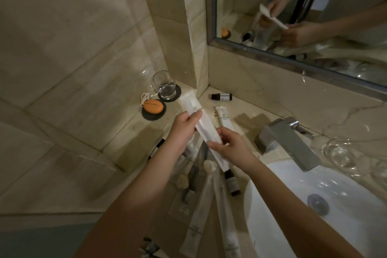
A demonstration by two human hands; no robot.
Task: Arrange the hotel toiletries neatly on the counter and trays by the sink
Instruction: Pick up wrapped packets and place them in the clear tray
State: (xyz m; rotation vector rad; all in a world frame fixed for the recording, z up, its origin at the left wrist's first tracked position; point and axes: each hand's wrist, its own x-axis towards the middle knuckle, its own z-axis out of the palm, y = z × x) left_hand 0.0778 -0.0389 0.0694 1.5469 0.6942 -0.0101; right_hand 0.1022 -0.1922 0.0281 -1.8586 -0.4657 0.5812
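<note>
Between left grip (184, 126) and right grip (232, 149) spans 1 packet (207, 132).

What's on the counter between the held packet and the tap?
Head view: one short white packet lies there, near the held packet; the tap side is bare.

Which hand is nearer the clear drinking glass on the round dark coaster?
Left. Left hand is just below-right of the clear drinking glass; right hand lies farther, toward the white sink.

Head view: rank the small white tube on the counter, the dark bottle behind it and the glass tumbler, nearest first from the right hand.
1. Small white tube, just beyond the right hand.
2. Dark bottle, lying farther back.
3. Glass tumbler, far left corner.
</note>
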